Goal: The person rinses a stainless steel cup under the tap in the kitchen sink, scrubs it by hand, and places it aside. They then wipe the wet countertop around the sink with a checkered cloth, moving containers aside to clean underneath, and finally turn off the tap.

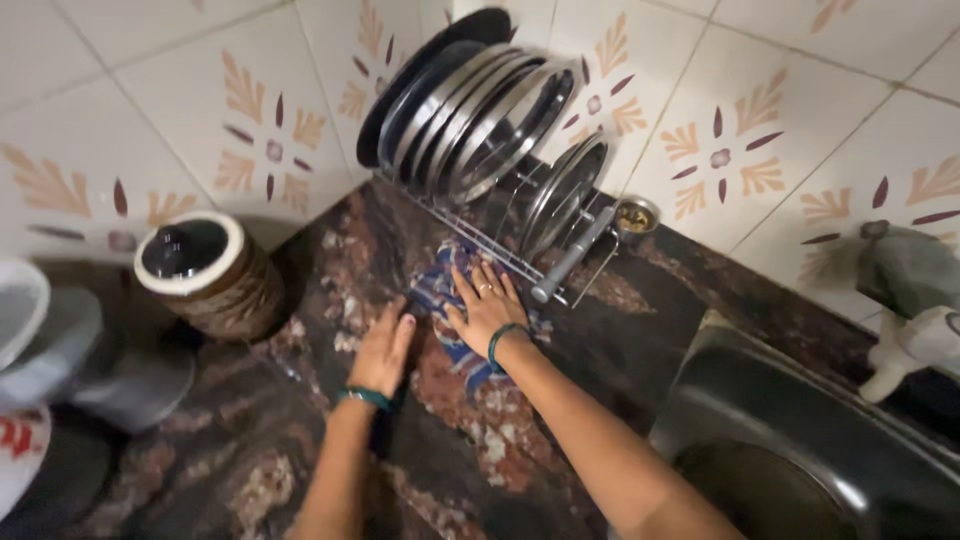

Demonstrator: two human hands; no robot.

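Blue patterned cloth (pixel 455 300) spread flat on dark marbled surface (pixel 560 400), just in front of wire plate rack (pixel 520 245). Right hand (pixel 483 305) pressed open-palmed on cloth, fingers spread toward rack. Left hand (pixel 383 350) flat beside it, fingertips at cloth's left edge. Neither hand closed on anything. Steel sink (pixel 800 440) well right.

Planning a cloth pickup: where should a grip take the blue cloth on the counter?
Probably the near edge of the cloth, from the sink side. It lies flat; the right hand covers its middle, and the far end runs under the rack.
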